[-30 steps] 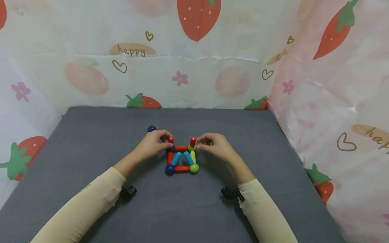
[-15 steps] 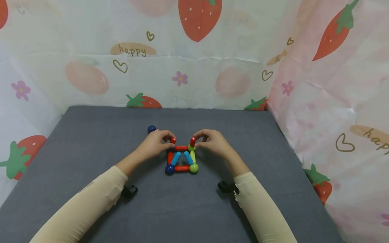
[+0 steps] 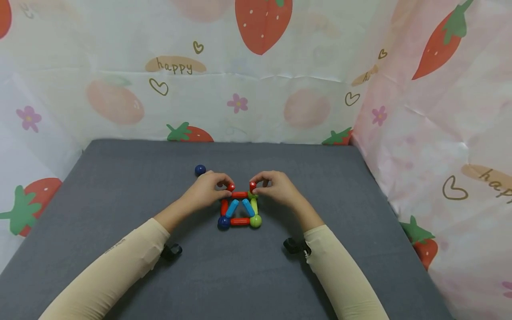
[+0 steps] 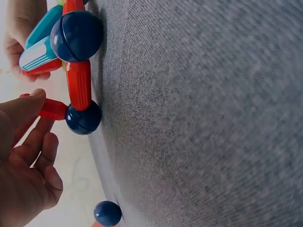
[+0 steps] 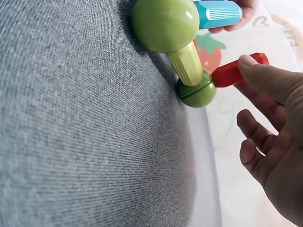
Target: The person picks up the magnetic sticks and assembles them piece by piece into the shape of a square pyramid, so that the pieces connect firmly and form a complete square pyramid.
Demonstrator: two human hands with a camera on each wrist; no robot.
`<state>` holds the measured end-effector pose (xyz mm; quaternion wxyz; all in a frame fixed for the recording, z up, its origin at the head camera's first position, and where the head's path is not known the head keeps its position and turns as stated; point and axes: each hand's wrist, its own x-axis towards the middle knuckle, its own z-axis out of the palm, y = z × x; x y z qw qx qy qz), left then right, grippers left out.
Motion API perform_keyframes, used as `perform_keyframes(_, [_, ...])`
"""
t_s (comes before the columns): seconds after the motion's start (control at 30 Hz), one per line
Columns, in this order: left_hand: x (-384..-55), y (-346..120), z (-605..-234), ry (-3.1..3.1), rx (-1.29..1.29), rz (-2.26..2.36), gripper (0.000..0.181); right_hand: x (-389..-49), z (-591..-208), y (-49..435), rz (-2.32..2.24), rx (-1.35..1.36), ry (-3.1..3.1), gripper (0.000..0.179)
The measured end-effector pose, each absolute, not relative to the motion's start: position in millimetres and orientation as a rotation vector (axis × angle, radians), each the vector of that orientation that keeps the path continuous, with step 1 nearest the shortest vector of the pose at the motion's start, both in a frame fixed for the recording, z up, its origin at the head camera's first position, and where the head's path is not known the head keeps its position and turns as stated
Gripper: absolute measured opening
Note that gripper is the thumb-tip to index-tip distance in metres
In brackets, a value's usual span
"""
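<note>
A square of magnetic rods and balls lies at mid-table. A blue ball (image 3: 224, 222) and a green ball (image 3: 255, 221) mark its near corners, joined by a red rod (image 3: 240, 222). Two light blue rods (image 3: 232, 208) slant up from these corners, their upper ends apart. My left hand (image 3: 206, 190) pinches an upright red rod (image 4: 53, 109), whose base touches the far-left blue ball (image 4: 84, 118). Between thumb and finger, my right hand (image 3: 277, 189) holds another red rod (image 5: 228, 74) on the far-right green ball (image 5: 198, 92). Both held rods lean inward.
A loose dark blue ball (image 3: 200, 170) lies behind my left hand. Grey cloth (image 3: 240, 275) covers the table, and a strawberry-print curtain (image 3: 256, 89) stands along its back and sides. Black wrist cameras (image 3: 172, 252) hang beneath both forearms.
My right hand has come left and now grips the right upright red rod. The left hand has shifted slightly right, tipping its red rod inward. The rest of the square stays in place.
</note>
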<state>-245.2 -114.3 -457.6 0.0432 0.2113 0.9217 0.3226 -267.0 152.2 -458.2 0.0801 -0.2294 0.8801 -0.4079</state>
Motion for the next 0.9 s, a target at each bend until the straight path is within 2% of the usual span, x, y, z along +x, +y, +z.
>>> perform_keyframes(0.23, [-244.0, -111.5, -456.6, 2.847, 0.691, 0.933, 0.016, -267.1, -458.1, 147.3, -1.139, -0.751, 2.641, 0.020])
perform_keyframes(0.9, [-238.6, -106.7, -452.9, 2.923, 0.861, 0.751, 0.020, -262.1, -455.7, 138.2, -0.993, -0.858, 2.696, 0.021])
